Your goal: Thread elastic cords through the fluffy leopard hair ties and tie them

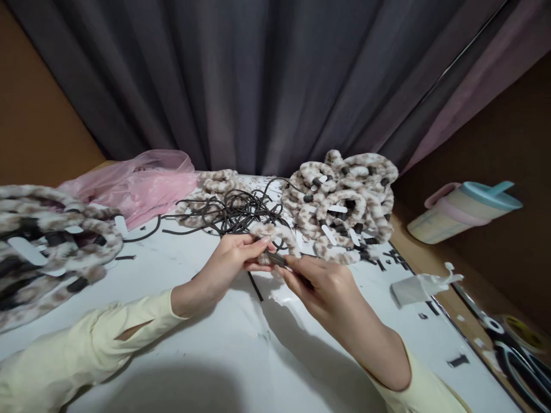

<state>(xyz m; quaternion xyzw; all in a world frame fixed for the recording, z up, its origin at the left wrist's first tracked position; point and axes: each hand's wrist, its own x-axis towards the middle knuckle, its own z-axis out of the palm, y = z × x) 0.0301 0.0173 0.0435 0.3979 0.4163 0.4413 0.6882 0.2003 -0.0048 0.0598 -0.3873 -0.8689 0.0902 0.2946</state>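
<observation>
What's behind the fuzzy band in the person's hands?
A tangle of dark cords lies just behind the fuzzy band. Whatever the band and the left hand cover there cannot be seen.

A dark gray curtain [241,86] hangs in folds along the back, with a pink fabric panel [482,92] beside it at right. Under the curtain's left part lies a crumpled pink plastic bag [150,175] — thin and translucent. On the right, a pale tumbler [450,215] has a blue lid, a pink band and a pink handle. Nearer are a white squeeze bottle [415,288] with a narrow nozzle and black-handled scissors [510,358] — just beside a tape roll [523,332], partly in shadow.
</observation>
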